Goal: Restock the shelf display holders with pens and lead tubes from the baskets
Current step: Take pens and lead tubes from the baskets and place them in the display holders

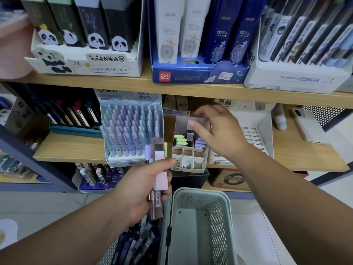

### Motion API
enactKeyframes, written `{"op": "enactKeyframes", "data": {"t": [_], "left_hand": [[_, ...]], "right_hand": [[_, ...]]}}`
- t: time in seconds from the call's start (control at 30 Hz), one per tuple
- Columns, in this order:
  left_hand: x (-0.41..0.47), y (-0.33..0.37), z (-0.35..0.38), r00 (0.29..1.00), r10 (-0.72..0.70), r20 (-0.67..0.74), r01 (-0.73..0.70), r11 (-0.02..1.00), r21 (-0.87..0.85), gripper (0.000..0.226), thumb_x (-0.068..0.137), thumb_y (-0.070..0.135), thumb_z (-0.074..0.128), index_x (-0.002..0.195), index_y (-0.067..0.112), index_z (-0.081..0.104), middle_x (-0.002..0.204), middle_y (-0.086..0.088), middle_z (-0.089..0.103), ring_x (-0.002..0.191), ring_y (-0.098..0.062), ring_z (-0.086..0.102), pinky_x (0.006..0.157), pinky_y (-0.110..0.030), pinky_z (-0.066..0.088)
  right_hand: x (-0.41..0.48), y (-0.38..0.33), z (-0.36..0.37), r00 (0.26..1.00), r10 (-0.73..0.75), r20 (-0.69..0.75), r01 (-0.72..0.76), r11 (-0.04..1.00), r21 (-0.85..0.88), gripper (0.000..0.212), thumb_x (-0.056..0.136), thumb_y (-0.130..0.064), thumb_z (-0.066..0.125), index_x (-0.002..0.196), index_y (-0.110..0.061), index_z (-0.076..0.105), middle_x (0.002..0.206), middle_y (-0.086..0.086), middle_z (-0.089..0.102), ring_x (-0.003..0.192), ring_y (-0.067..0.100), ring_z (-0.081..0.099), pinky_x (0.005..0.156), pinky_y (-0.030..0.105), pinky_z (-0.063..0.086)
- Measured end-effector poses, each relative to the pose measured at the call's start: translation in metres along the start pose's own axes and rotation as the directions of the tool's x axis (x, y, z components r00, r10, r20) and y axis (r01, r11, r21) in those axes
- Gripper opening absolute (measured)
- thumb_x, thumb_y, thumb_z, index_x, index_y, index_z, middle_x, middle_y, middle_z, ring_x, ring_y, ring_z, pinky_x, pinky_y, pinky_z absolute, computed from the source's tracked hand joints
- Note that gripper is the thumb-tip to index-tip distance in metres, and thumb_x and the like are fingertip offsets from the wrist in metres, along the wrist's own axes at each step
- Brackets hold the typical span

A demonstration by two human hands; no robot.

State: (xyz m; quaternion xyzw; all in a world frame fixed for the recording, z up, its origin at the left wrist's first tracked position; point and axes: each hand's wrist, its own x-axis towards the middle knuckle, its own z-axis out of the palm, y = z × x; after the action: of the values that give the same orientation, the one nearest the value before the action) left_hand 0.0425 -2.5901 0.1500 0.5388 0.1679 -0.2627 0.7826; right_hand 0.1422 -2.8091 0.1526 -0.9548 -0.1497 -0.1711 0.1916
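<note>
Over the holder, your right hand is blurred, grip unreadable; your left hand grips tubes. Next, slot one into a free cell.

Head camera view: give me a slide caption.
Left hand grips lead tubes while right hand hovers over the divided holder.

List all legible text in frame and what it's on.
"SH241-05 | HB | 36": panda box
"deli": blue box
"DETECTIVE CONAN": white box
"0.7 mm": pen display
"100": navy packs
Tubes in left hand: print too blurred.
</note>
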Motion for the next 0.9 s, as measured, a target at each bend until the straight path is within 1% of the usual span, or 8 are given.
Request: {"op": "enactKeyframes", "data": {"t": [0.13, 0.2, 0.3, 0.4, 0.5, 0.63, 0.73, 0.9], "left_hand": [[0.001, 0.002, 0.006, 0.996, -0.059, 0.073, 0.063, 0.997, -0.052, 0.031, 0.063, 0.028, 0.068, 0.089, 0.010, 0.064, 0.065, -0.009, 0.054, 0.047, -0.021, 0.048, 0.043, -0.025, 0.039], [0.001, 0.002, 0.006, 0.993, -0.064, 0.096, 0.071, 0.994, -0.079, 0.032, 0.064, 0.027, 0.059, 0.090, 0.008, 0.066, 0.067, -0.010, 0.054, 0.047, -0.022, 0.048, 0.044, -0.025, 0.040], [0.002, 0.001, 0.008, 0.994, -0.050, 0.097, 0.056, 0.996, -0.065, 0.026, 0.077, 0.020, 0.059, 0.099, 0.007, 0.067, 0.070, -0.012, 0.058, 0.048, -0.023, 0.051, 0.044, -0.026, 0.041], [0.002, 0.000, 0.010, 0.994, -0.005, 0.111, 0.005, 1.000, 0.000, 0.027, 0.077, 0.018, 0.072, 0.101, 0.006, 0.067, 0.074, -0.014, 0.065, 0.050, -0.022, 0.055, 0.042, -0.026, 0.042], [0.000, 0.000, 0.012, 0.994, 0.038, 0.107, -0.041, 0.999, 0.019, 0.029, 0.067, 0.020, 0.081, 0.092, 0.007, 0.072, 0.076, -0.016, 0.068, 0.049, -0.019, 0.055, 0.042, -0.025, 0.041], [0.000, 0.000, 0.012, 0.993, 0.100, 0.059, -0.100, 0.995, -0.004, 0.002, 0.073, 0.010, 0.078, 0.074, 0.011, 0.077, 0.076, -0.014, 0.068, 0.049, -0.016, 0.053, 0.042, -0.024, 0.040], [0.001, 0.002, 0.010, 0.987, 0.159, 0.017, -0.159, 0.987, -0.009, 0.017, 0.082, 0.002, 0.071, 0.072, 0.013, 0.079, 0.074, -0.013, 0.068, 0.050, -0.016, 0.055, 0.042, -0.025, 0.041], [0.001, 0.004, 0.014, 0.985, 0.170, 0.013, -0.169, 0.985, -0.025, 0.005, 0.070, 0.015, 0.079, 0.071, 0.013, 0.074, 0.064, -0.007, 0.061, 0.048, -0.017, 0.052, 0.042, -0.025, 0.040]], "right_hand": [[-0.009, -0.010, -0.006, 0.999, -0.049, 0.001, 0.049, 0.999, -0.005, 0.043, 0.093, -0.059, 0.051, 0.107, -0.023, 0.069, 0.096, -0.006, 0.056, 0.094, 0.019, 0.058, 0.075, 0.035, 0.050], [-0.011, -0.015, -0.010, 1.000, -0.010, 0.026, 0.008, 0.995, 0.101, 0.035, 0.094, -0.055, 0.055, 0.105, -0.025, 0.070, 0.095, -0.003, 0.060, 0.089, 0.017, 0.059, 0.076, 0.040, 0.052], [-0.009, -0.027, -0.021, 0.964, 0.114, 0.242, -0.222, 0.843, 0.489, 0.031, 0.088, -0.056, 0.063, 0.108, -0.034, 0.069, 0.095, 0.000, 0.066, 0.088, 0.014, 0.062, 0.084, 0.041, 0.055], [-0.010, -0.032, -0.028, 0.864, 0.038, 0.502, -0.385, 0.691, 0.611, 0.036, 0.084, -0.041, 0.077, 0.117, -0.031, 0.069, 0.103, 0.003, 0.069, 0.097, 0.020, 0.069, 0.091, 0.038, 0.056], [-0.015, -0.033, -0.029, 0.828, -0.039, 0.559, -0.409, 0.641, 0.650, 0.026, 0.083, -0.010, 0.081, 0.106, -0.016, 0.073, 0.089, 0.002, 0.070, 0.079, 0.015, 0.067, 0.076, 0.030, 0.056], [-0.013, -0.026, -0.037, 0.841, 0.023, 0.540, -0.471, 0.522, 0.711, 0.019, 0.078, 0.004, 0.080, 0.087, -0.008, 0.069, 0.078, 0.010, 0.066, 0.067, 0.019, 0.060, 0.060, 0.030, 0.052], [-0.012, -0.020, -0.047, 0.746, -0.073, 0.662, -0.506, 0.585, 0.634, 0.032, 0.077, 0.007, 0.081, 0.099, -0.012, 0.068, 0.079, 0.007, 0.070, 0.067, 0.014, 0.061, 0.061, 0.023, 0.050], [-0.016, -0.033, -0.042, 0.635, -0.204, 0.745, -0.442, 0.695, 0.567, 0.063, 0.077, 0.003, 0.080, 0.128, -0.029, 0.060, 0.091, 0.013, 0.071, 0.070, 0.014, 0.064, 0.067, 0.034, 0.052]]}}
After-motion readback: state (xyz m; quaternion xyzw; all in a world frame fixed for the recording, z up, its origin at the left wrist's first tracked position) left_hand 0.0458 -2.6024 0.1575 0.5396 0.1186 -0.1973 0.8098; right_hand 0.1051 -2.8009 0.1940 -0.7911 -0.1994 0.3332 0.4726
